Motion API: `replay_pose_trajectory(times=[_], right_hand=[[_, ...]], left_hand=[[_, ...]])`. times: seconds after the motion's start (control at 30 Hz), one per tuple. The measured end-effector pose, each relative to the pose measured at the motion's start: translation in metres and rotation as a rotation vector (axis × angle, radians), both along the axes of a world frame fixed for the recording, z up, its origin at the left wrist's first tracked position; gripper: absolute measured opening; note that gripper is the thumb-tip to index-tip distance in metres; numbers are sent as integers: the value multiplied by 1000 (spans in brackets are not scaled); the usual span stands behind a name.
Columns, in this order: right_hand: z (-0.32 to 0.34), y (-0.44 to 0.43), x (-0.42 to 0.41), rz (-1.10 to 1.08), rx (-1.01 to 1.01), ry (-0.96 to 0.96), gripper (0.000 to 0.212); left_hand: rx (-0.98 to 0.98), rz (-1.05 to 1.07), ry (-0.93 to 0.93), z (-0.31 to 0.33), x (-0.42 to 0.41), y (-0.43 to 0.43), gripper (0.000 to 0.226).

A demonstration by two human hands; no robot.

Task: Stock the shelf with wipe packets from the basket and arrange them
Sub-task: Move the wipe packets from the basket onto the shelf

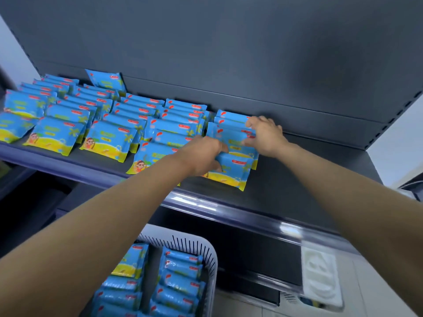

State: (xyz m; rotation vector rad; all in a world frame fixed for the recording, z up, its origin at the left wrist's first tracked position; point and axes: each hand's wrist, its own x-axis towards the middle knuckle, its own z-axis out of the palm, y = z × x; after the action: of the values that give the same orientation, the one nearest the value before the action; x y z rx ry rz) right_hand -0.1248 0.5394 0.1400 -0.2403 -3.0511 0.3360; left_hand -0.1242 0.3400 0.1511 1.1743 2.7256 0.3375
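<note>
- The dark grey metal shelf [297,179] carries rows of blue-and-yellow plastic wipe packets [109,138], each row leaning back one packet behind the next, running from the left end to about the middle of the shelf.
- One packet at the back left [106,81] stands apart from the rows, propped against the grey back panel [229,53].
- The rightmost row of packets [231,133] is the one both hands are on; the shelf to its right is bare.
- The left hand [203,156] grips the left edge of the front packet of that row [233,170], thumb on its face and fingers curled around the side, so it is closed on the packet.
- The right hand [265,136] rests on the right side of the same row, further back, its fingers spread narrowly and pressed against the packet edges; it touches the packets, but whether it truly holds any I cannot tell.
- Both bare forearms reach up from the lower corners of the view.
- Below the shelf's glossy front rail [229,211], a white slotted plastic basket [206,248] sits low in the view, holding two columns of the same blue packets [180,280] lying stacked.
- A white moulded plastic piece [320,277] shows blurred at the lower right, near the basket but not touching it.
</note>
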Motion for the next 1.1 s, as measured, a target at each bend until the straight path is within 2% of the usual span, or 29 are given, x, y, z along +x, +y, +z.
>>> replay_pose_trajectory(times=[0.17,0.33,0.47,0.7,0.9,1.1], right_hand=[[11,7,26,3,-55,159,41],[20,-6,57,37,60,247,41],[18,-34,76,55,134,291,39],[1,-126,113,166,93,375,37],[-59,-207,144,277,65,226,39],[-147,-245,169,310,75,-122,40]], left_hand=[[-53,3,179,-14,-17,25,52],[-56,55,251,-23,-18,29,54],[55,50,306,-19,-5,5,52],[313,15,351,-13,42,-95,40],[222,51,217,-60,81,-182,38],[10,104,-6,-135,98,-245,38]])
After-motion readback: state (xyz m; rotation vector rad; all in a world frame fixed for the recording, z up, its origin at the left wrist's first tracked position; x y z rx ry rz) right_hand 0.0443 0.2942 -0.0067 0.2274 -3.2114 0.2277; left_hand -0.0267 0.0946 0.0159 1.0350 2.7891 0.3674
